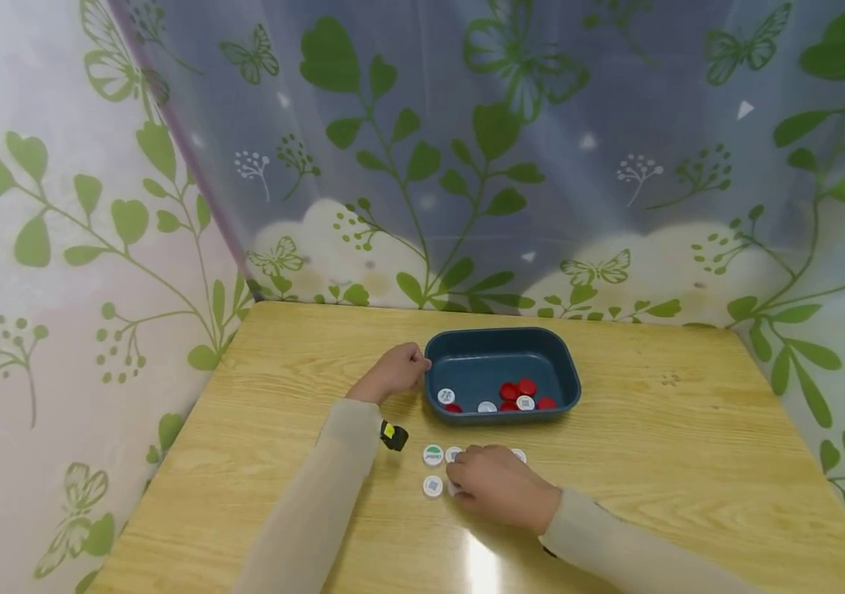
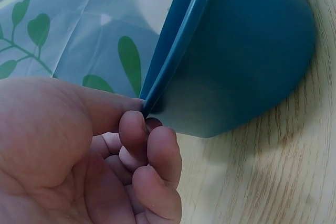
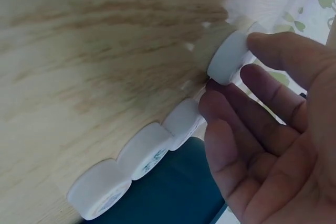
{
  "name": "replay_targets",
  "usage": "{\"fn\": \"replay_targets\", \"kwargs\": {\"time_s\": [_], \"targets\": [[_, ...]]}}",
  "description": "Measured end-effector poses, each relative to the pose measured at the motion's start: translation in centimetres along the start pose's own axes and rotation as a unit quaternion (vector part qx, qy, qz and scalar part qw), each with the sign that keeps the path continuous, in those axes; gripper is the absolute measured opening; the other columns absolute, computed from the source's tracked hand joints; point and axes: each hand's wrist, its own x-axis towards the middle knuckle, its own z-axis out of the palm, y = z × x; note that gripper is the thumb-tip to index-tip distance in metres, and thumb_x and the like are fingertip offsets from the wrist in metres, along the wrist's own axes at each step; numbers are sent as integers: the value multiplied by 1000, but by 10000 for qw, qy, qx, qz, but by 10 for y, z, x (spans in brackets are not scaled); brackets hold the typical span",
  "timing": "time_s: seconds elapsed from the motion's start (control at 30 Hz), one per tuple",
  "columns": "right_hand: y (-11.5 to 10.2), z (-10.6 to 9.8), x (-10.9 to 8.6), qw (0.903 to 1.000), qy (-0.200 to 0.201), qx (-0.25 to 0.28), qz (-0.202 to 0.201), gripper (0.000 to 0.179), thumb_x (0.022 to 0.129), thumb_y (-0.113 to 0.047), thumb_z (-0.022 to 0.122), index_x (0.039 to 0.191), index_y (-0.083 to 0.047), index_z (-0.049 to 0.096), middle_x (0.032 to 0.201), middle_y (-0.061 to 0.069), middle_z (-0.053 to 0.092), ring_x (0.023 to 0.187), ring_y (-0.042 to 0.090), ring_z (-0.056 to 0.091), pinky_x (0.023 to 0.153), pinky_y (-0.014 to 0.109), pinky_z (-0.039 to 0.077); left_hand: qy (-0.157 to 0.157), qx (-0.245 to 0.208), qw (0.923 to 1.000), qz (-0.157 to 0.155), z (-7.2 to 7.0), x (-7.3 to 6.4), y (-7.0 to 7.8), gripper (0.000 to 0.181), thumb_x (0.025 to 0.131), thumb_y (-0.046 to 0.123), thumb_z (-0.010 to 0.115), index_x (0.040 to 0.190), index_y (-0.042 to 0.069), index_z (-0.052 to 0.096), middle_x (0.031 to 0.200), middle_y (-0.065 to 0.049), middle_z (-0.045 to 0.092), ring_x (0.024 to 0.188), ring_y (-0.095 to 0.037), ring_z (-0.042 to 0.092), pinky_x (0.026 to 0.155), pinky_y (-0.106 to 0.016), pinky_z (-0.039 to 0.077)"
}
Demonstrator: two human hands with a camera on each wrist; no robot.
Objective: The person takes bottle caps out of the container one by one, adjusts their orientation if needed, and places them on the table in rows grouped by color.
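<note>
Fingers of the left hand (image 1: 400, 367) pinch the tub (image 1: 497, 418) by its rim — red caps (image 1: 526, 387) and white ones (image 1: 446, 396) lie inside. The right hand (image 1: 495, 485) grips a white cap (image 3: 227, 56) beside other caps (image 3: 144, 150) on the tabletop (image 1: 660, 462).

From high behind the left hand (image 1: 397, 368) and right hand (image 1: 495, 485), the head view faces forward and down; wrist views face each hand closely, sharing the blue tub (image 1: 478, 371) beside the left.
</note>
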Motion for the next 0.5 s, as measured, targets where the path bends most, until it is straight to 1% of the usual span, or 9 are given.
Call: {"fn": "replay_targets", "kwargs": {"time_s": [0.1,0.27,0.4,0.5], "targets": [[0,0,1,9999,39,99,102,23,89,-18,78,75,-20,61,69,-11,50,61,6,41,54,24,36,-12,-93,10000,-17,0,-1,1,26,110,21,52,86,9,51,73,-4,53,64,-19,47,65,-32,40],[0,-1,2,9999,16,43,136,23,90,-21,78,75,-20,61,69,-10,50,61,6,41,53,24,35,26,-180,9998,-66,1,-1,1,27,110,21,52,85,9,50,73,-4,53,64,-19,46,64,-32,39],[-5,-4,2,9999,-81,-22,140,16,90,-19,78,81,-18,65,78,-8,55,65,8,44,54,24,38,54,-219,9997,-71,2,-1,2,28,110,21,52,84,9,49,73,-4,53,63,-19,46,64,-32,39],[-13,-6,0,9999,-10,-145,28,13,89,-19,79,83,-18,67,82,-6,53,66,8,44,54,24,39,69,-217,9997,-74,2,-2,2,28,109,20,52,84,9,48,73,-5,53,63,-19,47,64,-32,39]]}}
